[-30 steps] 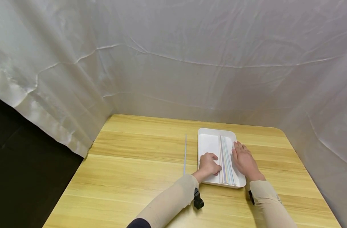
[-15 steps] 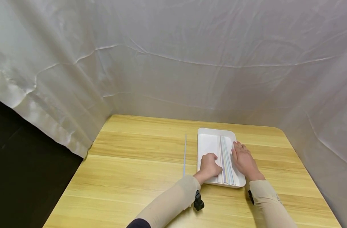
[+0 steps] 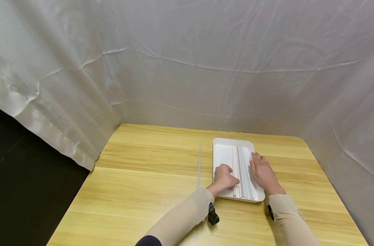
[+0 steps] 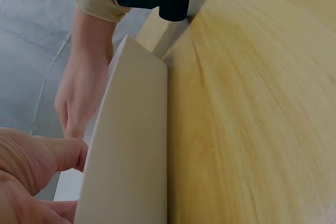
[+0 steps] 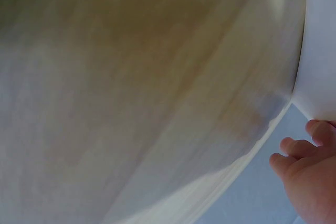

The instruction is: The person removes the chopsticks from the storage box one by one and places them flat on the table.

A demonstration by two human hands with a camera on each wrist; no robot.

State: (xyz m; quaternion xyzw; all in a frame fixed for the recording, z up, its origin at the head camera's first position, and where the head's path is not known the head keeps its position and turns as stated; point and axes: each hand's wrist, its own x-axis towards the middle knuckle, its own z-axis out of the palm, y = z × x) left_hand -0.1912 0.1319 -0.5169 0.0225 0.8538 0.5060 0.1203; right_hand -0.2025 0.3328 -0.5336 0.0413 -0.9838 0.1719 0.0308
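Pale stick [image 3: 199, 166] beside white tray [image 3: 223, 154]

My head view faces forward and down to the far edge of the table [image 3: 134, 198]; my wrist views sit close and low, the left facing my right hand [image 4: 83, 90], all sharing the tray [image 4: 131, 140].

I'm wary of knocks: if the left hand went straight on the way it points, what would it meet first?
Likely the sticks in the tray, just right of the left hand; whether it touches the nearest one is unclear.
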